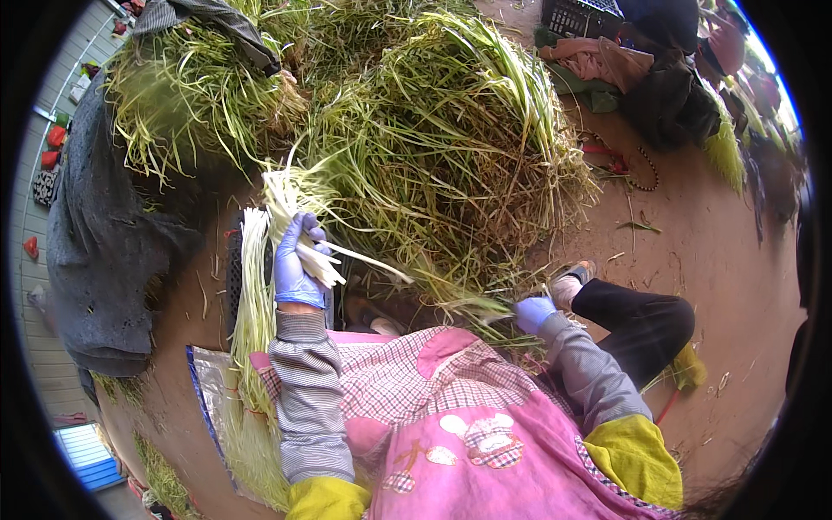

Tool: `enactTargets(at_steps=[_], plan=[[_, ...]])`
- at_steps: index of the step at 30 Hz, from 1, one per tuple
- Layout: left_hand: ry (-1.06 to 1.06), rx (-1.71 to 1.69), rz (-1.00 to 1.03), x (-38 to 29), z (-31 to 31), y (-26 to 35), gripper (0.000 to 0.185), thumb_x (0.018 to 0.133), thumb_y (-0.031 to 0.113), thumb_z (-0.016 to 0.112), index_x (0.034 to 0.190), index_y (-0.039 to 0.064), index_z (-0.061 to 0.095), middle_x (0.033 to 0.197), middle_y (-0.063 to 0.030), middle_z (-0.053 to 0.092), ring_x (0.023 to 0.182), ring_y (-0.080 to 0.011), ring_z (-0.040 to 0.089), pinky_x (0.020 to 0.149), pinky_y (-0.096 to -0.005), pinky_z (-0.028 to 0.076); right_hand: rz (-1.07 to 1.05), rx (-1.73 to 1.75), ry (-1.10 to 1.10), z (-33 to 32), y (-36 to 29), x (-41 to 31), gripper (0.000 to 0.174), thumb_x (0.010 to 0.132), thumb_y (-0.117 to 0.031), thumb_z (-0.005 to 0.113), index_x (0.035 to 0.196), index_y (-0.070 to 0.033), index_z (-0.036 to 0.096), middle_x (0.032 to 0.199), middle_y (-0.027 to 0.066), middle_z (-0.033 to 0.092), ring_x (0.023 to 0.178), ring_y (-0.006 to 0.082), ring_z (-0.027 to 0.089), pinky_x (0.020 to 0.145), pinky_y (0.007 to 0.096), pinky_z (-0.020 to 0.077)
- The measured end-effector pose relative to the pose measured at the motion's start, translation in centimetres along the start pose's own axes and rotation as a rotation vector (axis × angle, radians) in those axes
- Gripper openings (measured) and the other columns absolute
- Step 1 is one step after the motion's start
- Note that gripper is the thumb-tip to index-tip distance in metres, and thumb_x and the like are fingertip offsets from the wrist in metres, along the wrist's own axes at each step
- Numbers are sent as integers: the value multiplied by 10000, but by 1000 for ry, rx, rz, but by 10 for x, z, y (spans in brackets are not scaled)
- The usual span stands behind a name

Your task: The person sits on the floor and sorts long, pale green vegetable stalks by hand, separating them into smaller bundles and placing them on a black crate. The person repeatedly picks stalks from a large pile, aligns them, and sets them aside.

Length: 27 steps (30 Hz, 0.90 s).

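Observation:
My left hand [299,260], in a purple glove, is closed around a bunch of pale stalks [284,195] that look like blanched chives. One stalk [370,259] juts out from it to the right. Just left of that hand, long pale bundles [252,279] lie in a row, some tied with red bands. My right hand [534,314], gloved too, is closed on a loose strand of leafy stalks [478,307] at the near edge of the pile; its fingertips are partly hidden. Before me rises a large heap of green and yellow leaves [442,136] mixed with dry brown straw.
A dark grey blanket [97,260] hangs at the left, beside another leafy heap [188,97]. A silvery sheet [211,383] lies under the bundles. At top right are a black crate [578,19], piled clothes [601,62] and other people. My bent leg [640,325] extends right.

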<state>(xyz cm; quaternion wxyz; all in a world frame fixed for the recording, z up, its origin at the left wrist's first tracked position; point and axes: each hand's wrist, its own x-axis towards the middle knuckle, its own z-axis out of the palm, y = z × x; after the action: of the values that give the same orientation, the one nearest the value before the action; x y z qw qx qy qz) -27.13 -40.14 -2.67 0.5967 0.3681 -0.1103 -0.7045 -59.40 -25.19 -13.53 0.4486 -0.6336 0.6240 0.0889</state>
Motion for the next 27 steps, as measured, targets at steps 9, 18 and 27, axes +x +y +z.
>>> enactTargets(at_steps=[9, 18, 27], plan=[[-133, 235, -97, -10, 13, -45, 336, 877, 182, 586, 1167, 30, 511, 1063, -125, 614, 951, -221, 613, 737, -260, 509, -638, 579, 308, -82, -158, 46, 228, 837, -215, 603, 982, -39, 614, 737, 74, 611, 654, 165, 579, 619, 311, 478], [-70, 506, -69, -12, 18, -20, 198, 845, 194, 615, 944, 26, 581, 790, -92, 644, 683, -162, 628, 564, -243, 503, -299, 473, 837, -109, -124, 160, 148, 829, -201, 588, 823, -62, 639, 751, 84, 626, 619, 213, 583, 591, 317, 483], [-617, -463, 37, -1, 20, 26, 273, 941, 177, 443, 1139, -1, 502, 879, -60, 583, 535, -93, 407, 492, -226, 351, -330, 78, 781, -110, -120, 167, 170, 837, -235, 577, 846, -69, 610, 745, 105, 600, 643, 274, 585, 592, 359, 482]])
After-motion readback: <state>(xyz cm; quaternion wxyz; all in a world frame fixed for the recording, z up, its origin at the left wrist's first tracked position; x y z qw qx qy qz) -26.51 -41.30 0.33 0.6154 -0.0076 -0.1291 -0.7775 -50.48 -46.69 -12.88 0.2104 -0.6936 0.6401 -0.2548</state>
